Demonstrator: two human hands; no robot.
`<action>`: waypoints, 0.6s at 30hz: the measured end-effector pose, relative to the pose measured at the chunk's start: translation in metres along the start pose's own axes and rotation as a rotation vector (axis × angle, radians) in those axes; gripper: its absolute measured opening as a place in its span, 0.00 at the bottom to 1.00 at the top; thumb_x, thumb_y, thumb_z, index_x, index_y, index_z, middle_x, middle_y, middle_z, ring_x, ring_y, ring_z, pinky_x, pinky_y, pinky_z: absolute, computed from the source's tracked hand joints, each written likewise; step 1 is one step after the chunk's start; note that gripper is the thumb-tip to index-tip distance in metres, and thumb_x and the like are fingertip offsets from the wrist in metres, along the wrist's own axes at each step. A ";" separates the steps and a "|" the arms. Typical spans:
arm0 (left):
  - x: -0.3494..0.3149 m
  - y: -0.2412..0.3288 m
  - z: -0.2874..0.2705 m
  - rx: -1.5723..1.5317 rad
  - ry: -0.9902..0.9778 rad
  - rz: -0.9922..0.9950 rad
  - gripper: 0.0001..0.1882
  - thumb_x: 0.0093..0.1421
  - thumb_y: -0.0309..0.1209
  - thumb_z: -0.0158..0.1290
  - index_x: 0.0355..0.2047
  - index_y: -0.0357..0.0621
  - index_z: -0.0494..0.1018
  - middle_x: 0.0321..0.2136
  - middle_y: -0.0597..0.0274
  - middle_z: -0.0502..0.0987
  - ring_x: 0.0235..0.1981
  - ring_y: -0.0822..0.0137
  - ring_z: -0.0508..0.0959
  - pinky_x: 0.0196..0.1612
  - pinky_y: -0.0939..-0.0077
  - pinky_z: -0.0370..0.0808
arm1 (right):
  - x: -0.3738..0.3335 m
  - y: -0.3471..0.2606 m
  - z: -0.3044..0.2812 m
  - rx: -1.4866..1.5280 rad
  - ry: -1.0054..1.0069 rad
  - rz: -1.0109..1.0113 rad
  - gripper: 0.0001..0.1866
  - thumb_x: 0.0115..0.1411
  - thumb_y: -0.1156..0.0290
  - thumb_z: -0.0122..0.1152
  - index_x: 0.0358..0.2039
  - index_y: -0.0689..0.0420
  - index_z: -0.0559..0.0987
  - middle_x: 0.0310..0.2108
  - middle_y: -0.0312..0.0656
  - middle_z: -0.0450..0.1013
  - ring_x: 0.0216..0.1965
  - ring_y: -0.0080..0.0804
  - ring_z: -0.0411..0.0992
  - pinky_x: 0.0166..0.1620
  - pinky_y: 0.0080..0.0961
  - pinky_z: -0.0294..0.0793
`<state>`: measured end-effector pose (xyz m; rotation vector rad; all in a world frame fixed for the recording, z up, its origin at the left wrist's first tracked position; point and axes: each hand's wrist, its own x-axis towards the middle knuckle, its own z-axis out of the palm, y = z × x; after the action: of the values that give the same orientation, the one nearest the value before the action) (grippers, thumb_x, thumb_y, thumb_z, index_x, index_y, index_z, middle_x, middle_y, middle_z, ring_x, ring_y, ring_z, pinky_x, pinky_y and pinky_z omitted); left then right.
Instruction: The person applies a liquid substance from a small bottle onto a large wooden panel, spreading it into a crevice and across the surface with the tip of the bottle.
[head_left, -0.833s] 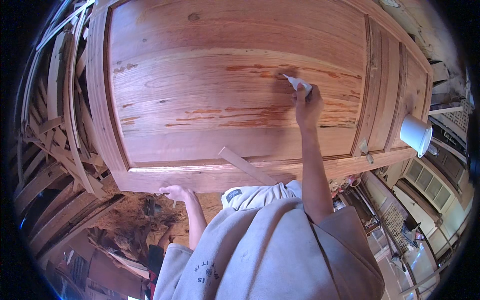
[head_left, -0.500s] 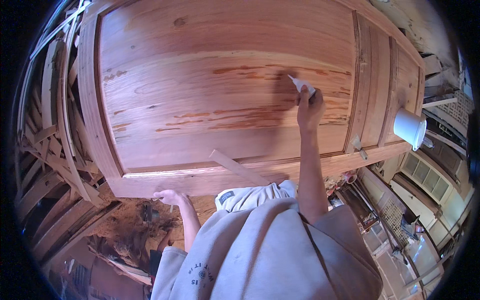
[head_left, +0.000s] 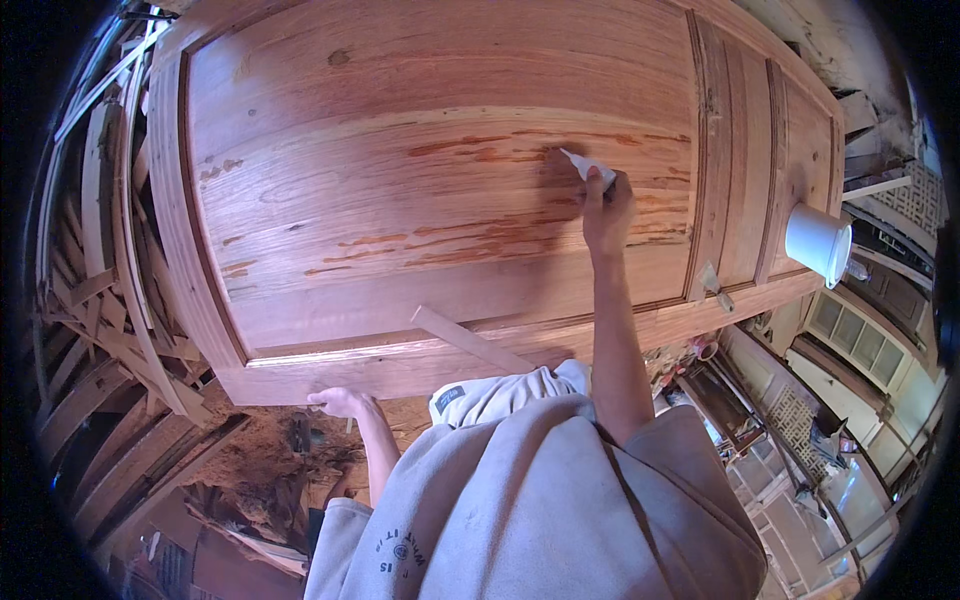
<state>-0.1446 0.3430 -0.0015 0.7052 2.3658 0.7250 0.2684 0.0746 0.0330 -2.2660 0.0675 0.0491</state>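
"Reddish and panelled, a door [head_left: 330, 185] spreads below. Where's the white bottle [head_left: 598, 176]?"
"Over the door's large panel, grasped in the right hand [head_left: 608, 212], nozzle beside orange-brown streaks [head_left: 375, 240]."
"And the left hand [head_left: 344, 402]?"
"At the door's near edge; whether it grips, I cannot tell."
"Further out?"
"White bucket [head_left: 815, 243] on the door's right end, loose wood strips [head_left: 98, 205] piled left of the door."

Rough brown wooden planks [head_left: 98, 200] and thin pale wooden strips [head_left: 133, 215] pile up at the left, near a floor strewn with orange-brown debris [head_left: 245, 432]. At right, a cream frame with rectangular panes [head_left: 853, 341] catches cool light.
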 end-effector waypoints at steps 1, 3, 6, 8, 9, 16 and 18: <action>0.000 0.000 -0.001 -0.012 0.003 0.013 0.40 0.71 0.53 0.31 0.59 0.17 0.58 0.59 0.29 0.63 0.58 0.38 0.68 0.61 0.55 0.69 | -0.001 -0.007 -0.003 0.002 -0.004 0.001 0.16 0.67 0.63 0.58 0.31 0.64 0.73 0.18 0.40 0.73 0.19 0.22 0.70 0.23 0.24 0.68; -0.003 0.002 -0.002 -0.020 -0.008 0.007 0.41 0.71 0.53 0.31 0.59 0.17 0.58 0.60 0.29 0.63 0.59 0.38 0.68 0.61 0.55 0.69 | -0.002 -0.019 -0.013 0.087 0.008 0.088 0.16 0.67 0.63 0.57 0.30 0.64 0.73 0.19 0.37 0.73 0.19 0.21 0.69 0.23 0.24 0.67; -0.012 0.008 -0.002 -0.023 -0.025 0.005 0.41 0.71 0.53 0.31 0.60 0.17 0.58 0.60 0.29 0.63 0.59 0.38 0.68 0.62 0.55 0.69 | 0.000 -0.001 -0.029 0.249 0.049 0.159 0.13 0.68 0.64 0.56 0.35 0.63 0.74 0.21 0.36 0.72 0.22 0.21 0.70 0.26 0.20 0.69; -0.021 0.014 -0.003 -0.017 -0.026 0.008 0.41 0.71 0.54 0.31 0.60 0.17 0.58 0.60 0.29 0.63 0.59 0.38 0.68 0.62 0.55 0.69 | -0.004 0.004 -0.041 0.350 0.057 0.245 0.13 0.68 0.64 0.56 0.37 0.63 0.74 0.23 0.36 0.72 0.23 0.21 0.70 0.27 0.20 0.70; -0.030 0.020 -0.003 -0.015 -0.019 0.005 0.41 0.71 0.54 0.31 0.60 0.18 0.58 0.60 0.29 0.63 0.59 0.38 0.68 0.62 0.55 0.69 | -0.006 0.005 -0.048 0.453 0.066 0.331 0.12 0.67 0.65 0.55 0.38 0.63 0.75 0.24 0.36 0.72 0.24 0.22 0.70 0.28 0.20 0.71; 0.000 0.005 -0.003 0.039 0.025 -0.049 0.41 0.70 0.54 0.32 0.60 0.20 0.58 0.60 0.29 0.63 0.58 0.38 0.68 0.61 0.54 0.69 | -0.032 0.013 -0.066 0.719 0.090 0.528 0.11 0.67 0.64 0.56 0.42 0.58 0.75 0.27 0.37 0.74 0.25 0.24 0.71 0.30 0.21 0.72; 0.004 0.000 -0.004 0.031 0.031 -0.048 0.41 0.69 0.55 0.33 0.59 0.19 0.60 0.59 0.31 0.65 0.58 0.39 0.69 0.60 0.53 0.70 | -0.041 0.014 -0.064 0.742 0.079 0.551 0.11 0.67 0.63 0.56 0.41 0.58 0.75 0.26 0.37 0.73 0.25 0.23 0.71 0.29 0.21 0.72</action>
<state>-0.1495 0.3445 -0.0001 0.6524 2.4183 0.6845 0.2276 0.0175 0.0659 -1.4537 0.6425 0.1917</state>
